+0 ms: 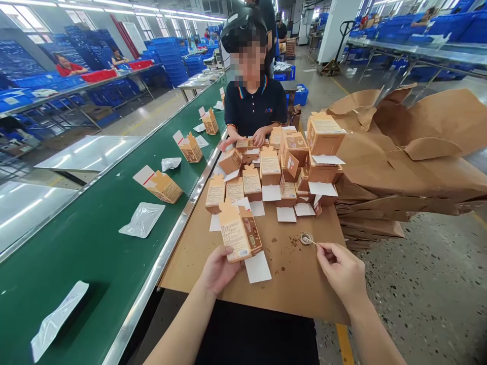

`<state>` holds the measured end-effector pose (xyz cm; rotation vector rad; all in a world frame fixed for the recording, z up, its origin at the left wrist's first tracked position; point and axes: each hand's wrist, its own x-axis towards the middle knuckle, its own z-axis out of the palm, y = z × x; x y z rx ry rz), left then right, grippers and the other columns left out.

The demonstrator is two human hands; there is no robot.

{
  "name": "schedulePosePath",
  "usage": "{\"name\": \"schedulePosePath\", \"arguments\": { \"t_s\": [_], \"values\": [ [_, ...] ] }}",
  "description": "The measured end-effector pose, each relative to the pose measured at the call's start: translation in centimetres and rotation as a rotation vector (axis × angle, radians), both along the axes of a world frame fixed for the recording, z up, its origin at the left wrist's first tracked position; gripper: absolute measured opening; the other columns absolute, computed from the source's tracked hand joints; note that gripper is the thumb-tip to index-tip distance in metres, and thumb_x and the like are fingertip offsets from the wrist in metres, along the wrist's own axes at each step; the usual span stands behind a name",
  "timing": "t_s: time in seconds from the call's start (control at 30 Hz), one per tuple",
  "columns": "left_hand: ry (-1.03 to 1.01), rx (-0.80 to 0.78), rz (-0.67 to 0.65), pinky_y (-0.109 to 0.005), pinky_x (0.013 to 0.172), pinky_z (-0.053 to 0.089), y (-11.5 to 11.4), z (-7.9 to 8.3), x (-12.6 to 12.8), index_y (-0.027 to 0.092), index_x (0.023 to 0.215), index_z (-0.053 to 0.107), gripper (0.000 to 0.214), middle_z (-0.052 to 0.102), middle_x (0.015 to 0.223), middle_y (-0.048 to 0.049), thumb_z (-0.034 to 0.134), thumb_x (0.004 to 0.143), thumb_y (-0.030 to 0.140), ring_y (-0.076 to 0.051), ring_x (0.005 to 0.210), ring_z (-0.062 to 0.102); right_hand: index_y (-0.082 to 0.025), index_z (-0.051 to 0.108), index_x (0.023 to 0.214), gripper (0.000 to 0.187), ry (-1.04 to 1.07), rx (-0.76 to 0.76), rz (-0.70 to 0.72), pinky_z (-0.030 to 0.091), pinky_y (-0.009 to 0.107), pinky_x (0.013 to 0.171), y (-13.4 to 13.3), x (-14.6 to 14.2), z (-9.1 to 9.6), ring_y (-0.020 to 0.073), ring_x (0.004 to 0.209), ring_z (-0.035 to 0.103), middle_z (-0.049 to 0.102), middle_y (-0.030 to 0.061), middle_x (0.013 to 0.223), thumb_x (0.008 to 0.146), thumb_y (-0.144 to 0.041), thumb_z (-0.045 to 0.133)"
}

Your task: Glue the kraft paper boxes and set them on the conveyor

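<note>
Fingertips (pixel 321 248) of the right hand (pixel 342 274) pinch the thin stem of a small round metal piece (pixel 306 238), which points up-left from them toward the kraft box (pixel 239 235). The left hand (pixel 218 271) grips that box from below, fingers closed. A cardboard sheet (pixel 289 289) lies underneath, stacked boxes (pixel 270 170) beyond, and a conveyor belt (pixel 95 238) leftward.

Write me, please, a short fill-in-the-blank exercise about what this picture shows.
The left hand holds a box with a ___ card at its near end.
The conveyor belt beside the table is ___.
The right hand pinches a thin piece leading to a small ring, which lies to the ___ of that box.
Missing words: white; green; right.
</note>
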<state>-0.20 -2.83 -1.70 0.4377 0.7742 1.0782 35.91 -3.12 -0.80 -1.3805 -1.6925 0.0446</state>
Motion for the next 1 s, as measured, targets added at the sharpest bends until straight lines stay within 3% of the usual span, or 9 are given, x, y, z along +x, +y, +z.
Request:
{"name": "schedulePosePath", "arguments": {
  "t_s": [0.1,0.2,0.33,0.47,0.77,1.0],
  "values": [
    [0.218,0.046,0.044,-0.058,0.128,0.060,0.7,0.3,0.7,0.026,0.162,0.070,0.087,0.083,0.156,-0.0154,0.105,0.084,0.044,-0.043,0.151,0.076,-0.025,0.085,0.091,0.022,0.103,0.028,-0.034,0.065,0.027,0.059,-1.5,-0.7,0.4,0.0169,0.057,0.074,0.082,0.0020,0.075,0.110,-0.028,0.075],
    [0.394,0.142,0.042,-0.059,0.129,0.060,1.6,0.4,1.6,0.026,0.148,0.073,0.087,0.085,0.151,-0.0152,0.115,0.075,0.046,-0.042,0.148,0.078,-0.025,0.087,0.094,0.018,0.245,-0.044,0.061,0.062,0.025,0.055,-3.6,-3.0,0.4,0.0156,0.054,0.071,0.080,0.0005,0.073,0.110,-0.026,0.079],
    [0.465,0.201,-0.011,-0.059,0.129,0.061,2.5,-0.1,1.9,0.024,0.133,0.075,0.082,0.086,0.146,-0.0175,0.118,0.069,0.050,-0.041,0.144,0.080,-0.025,0.084,0.093,0.021,0.293,-0.159,0.251,0.061,0.023,0.058,-5.1,-7.5,-0.5,0.0146,0.058,0.072,0.080,0.0006,0.075,0.111,-0.020,0.074],
    [0.474,0.220,-0.031,-0.061,0.131,0.060,2.7,-0.8,1.6,0.024,0.132,0.075,0.083,0.087,0.139,-0.0163,0.120,0.066,0.047,-0.042,0.144,0.080,-0.025,0.082,0.092,0.024,0.272,-0.206,0.295,0.060,0.022,0.060,-4.5,-9.9,-1.8,0.0134,0.059,0.069,0.076,-0.0007,0.072,0.110,-0.017,0.070],
    [0.485,0.235,-0.037,-0.060,0.131,0.060,2.7,-0.8,1.8,0.024,0.134,0.071,0.083,0.085,0.145,-0.0173,0.117,0.070,0.052,-0.042,0.148,0.077,-0.025,0.081,0.089,0.025,0.241,-0.206,0.293,0.059,0.022,0.059,-3.5,-9.6,-2.4,0.0131,0.057,0.069,0.077,-0.0013,0.073,0.109,-0.017,0.069],
    [0.608,0.315,-0.024,-0.059,0.132,0.057,1.0,0.3,2.9,0.026,0.132,0.067,0.073,0.081,0.144,-0.0139,0.111,0.075,0.035,-0.039,0.147,0.076,-0.024,0.083,0.094,0.020,0.285,-0.148,0.212,0.062,0.022,0.059,-4.8,-7.2,-0.9,0.0134,0.058,0.071,0.079,-0.0011,0.075,0.109,-0.015,0.073]
  ]
}}
